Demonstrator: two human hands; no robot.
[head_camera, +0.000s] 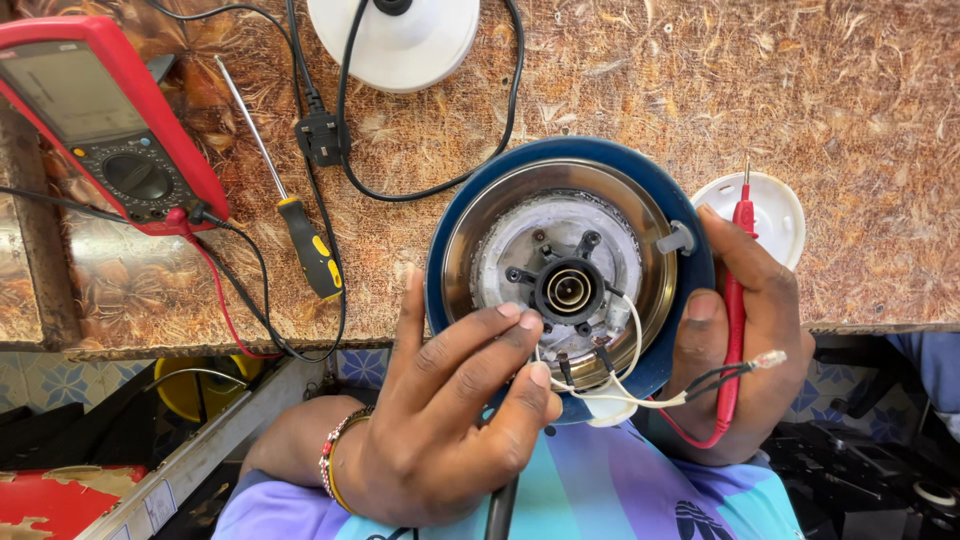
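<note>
An upturned blue kettle (570, 275) rests against the worktop (850, 120) edge, its base open. The left hand (450, 420) pinches a white wire (632, 345) with its fingertips. The right hand (745, 340) grips the kettle's side, curled around a red probe (737, 290). A multimeter (110, 120) and a screwdriver (300, 225) lie to the left.

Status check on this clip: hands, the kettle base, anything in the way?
Left hand fingers on white wire. Right hand grips upturned kettle base and red probe. Loose wires trail at front rim.
</note>
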